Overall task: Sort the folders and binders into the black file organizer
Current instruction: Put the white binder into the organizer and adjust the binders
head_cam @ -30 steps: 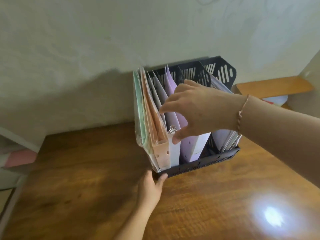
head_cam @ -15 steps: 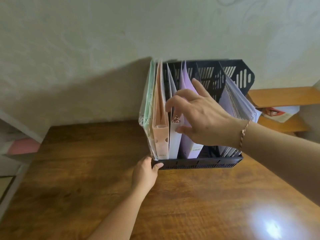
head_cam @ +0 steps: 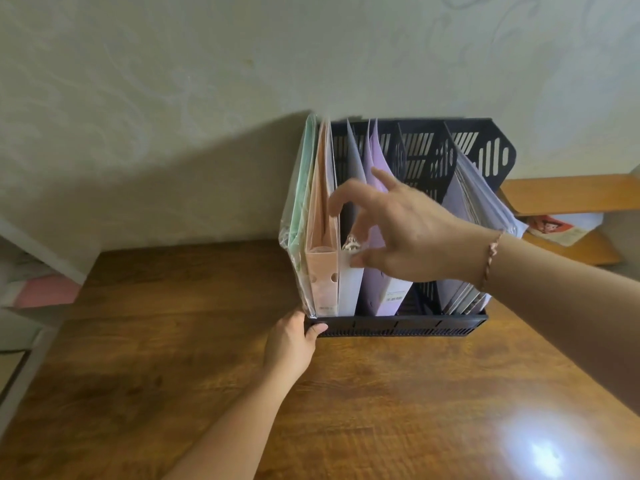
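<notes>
The black file organizer (head_cam: 398,328) stands on the wooden table against the wall. Its left slots hold a green folder in clear plastic (head_cam: 297,216), a peach binder (head_cam: 323,265), a pale grey-blue binder (head_cam: 348,289) and a purple folder (head_cam: 379,285). A stack of pale papers and folders (head_cam: 467,216) leans in the right slot. My left hand (head_cam: 292,341) grips the organizer's front left corner. My right hand (head_cam: 398,230) hovers in front of the binders, fingers spread, thumb near the grey-blue binder's spine; it holds nothing.
Bare wooden table (head_cam: 173,358) stretches in front and to the left. A wooden shelf (head_cam: 571,192) with a printed paper sits at the right. White furniture with a pink item (head_cam: 48,289) is at the left edge. A bright light reflection lies on the table at bottom right.
The organizer has swung from angled to square against the wall. My right hand has lifted off the binders and spread its fingers. My left hand stays on the front corner.
</notes>
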A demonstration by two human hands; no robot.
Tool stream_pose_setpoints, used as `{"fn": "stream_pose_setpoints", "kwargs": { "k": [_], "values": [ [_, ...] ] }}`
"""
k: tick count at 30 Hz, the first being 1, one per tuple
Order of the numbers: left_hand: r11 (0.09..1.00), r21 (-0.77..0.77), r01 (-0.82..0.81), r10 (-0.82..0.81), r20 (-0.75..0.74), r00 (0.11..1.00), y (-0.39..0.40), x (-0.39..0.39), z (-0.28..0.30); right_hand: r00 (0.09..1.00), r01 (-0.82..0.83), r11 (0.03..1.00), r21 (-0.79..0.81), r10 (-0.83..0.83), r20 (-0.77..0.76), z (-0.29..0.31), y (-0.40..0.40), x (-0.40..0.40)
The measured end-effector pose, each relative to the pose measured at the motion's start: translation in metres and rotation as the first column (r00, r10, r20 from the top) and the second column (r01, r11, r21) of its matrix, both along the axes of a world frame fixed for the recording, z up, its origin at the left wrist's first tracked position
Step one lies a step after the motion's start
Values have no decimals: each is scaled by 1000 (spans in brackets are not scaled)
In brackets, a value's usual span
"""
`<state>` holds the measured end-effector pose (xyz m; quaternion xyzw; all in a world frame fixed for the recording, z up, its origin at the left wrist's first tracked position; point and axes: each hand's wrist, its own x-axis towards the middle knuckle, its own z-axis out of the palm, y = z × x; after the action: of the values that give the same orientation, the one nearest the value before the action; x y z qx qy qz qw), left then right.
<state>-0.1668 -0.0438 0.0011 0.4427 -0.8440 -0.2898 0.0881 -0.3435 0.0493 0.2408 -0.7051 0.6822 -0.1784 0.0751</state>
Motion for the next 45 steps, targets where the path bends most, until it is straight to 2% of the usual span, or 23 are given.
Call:
{"fn": "stream_pose_setpoints", "kwargs": {
  "k": [5, 7, 9, 10, 11, 12, 13, 14, 15, 16, 17, 19, 20, 21, 22, 24, 25, 26, 29, 31, 33, 40, 45],
  "values": [
    [999, 43, 28, -28, 8, 1000, -6, 1, -1, 999, 1, 999, 35, 0, -35, -10, 0, 0],
    [992, 105, 73, -74, 10, 997, -11, 7, 8, 999, -22, 999, 33, 24, -49, -13, 0, -2],
    [973, 183, 141, -122, -109, 987, -18, 20, 34, 997, -35, 999, 12, 35, -70, -12, 4, -4],
    [963, 199, 179, -125, -255, 959, -21, 27, 55, 994, -44, 999, -20, 41, -97, -13, 7, -3],
    [966, 140, 217, -134, -449, 884, -24, 32, 78, 991, -52, 997, -56, 44, -126, -14, 10, -2],
    [972, -3, 234, -185, -620, 762, -28, 34, 100, 989, -55, 995, -89, 42, -140, -14, 12, -1],
    [955, -193, 226, -295, -706, 643, -32, 31, 124, 991, -49, 991, -121, 33, -132, -15, 14, 0],
    [902, -369, 226, -430, -705, 565, -34, 24, 149, 992, -41, 986, -160, 21, -120, -14, 17, 1],
    [824, -514, 240, -552, -628, 548, -34, 13, 172, 993, -32, 975, -218, 6, -119, -14, 21, 2],
    [738, -617, 275, -637, -501, 585, -34, 2, 192, 993, -21, 948, -317, -18, -118, -17, 28, 4],
    [658, -679, 326, -673, -335, 660, -33, -9, 207, 995, 7, 888, -461, -54, -88, -24, 38, 7],
    [549, -710, 441, -651, -33, 758, -31, -23, 221, 988, 156, 694, -702, -108, 113, -54, 66, 28],
    [518, -701, 490, -647, 53, 761, -30, -27, 224, 967, 247, 634, -733, -109, 231, -78, 80, 46],
    [500, -685, 529, -654, 102, 750, -29, -30, 225, 936, 327, 637, -698, -118, 331, -104, 91, 63],
    [497, -665, 558, -662, 125, 739, -29, -32, 227, 893, 408, 688, -600, -163, 420, -130, 95, 78],
    [510, -614, 602, -673, 150, 724, -31, -34, 232, 748, 568, 779, -266, -353, 562, -173, 89, 97],
    [506, -602, 618, -675, 170, 718, -32, -35, 233, 678, 621, 774, -123, -452, 580, -188, 80, 98],
    [494, -595, 635, -676, 197, 710, -34, -35, 234, 646, 655, 755, -40, -531, 549, -199, 70, 96],
    [450, -552, 702, -690, 284, 666, -36, -36, 232, 662, 697, 715, 45, -667, 341, -217, 38, 84],
    [442, -515, 734, -705, 306, 640, -37, -36, 228, 651, 694, 709, 125, -693, 310, -224, 22, 73],
    [452, -495, 742, -730, 272, 626, -38, -36, 224, 649, 689, 706, 165, -702, 294, -229, 11, 65],
    [471, -565, 677, -760, 130, 637, -39, -38, 213, 615, 745, 661, 87, -733, 291, -234, 5, 69],
    [595, -530, 604, -728, -36, 685, -34, -41, 206, 597, 768, 634, 84, -758, 261, -223, 6, 71]
  ]
}}
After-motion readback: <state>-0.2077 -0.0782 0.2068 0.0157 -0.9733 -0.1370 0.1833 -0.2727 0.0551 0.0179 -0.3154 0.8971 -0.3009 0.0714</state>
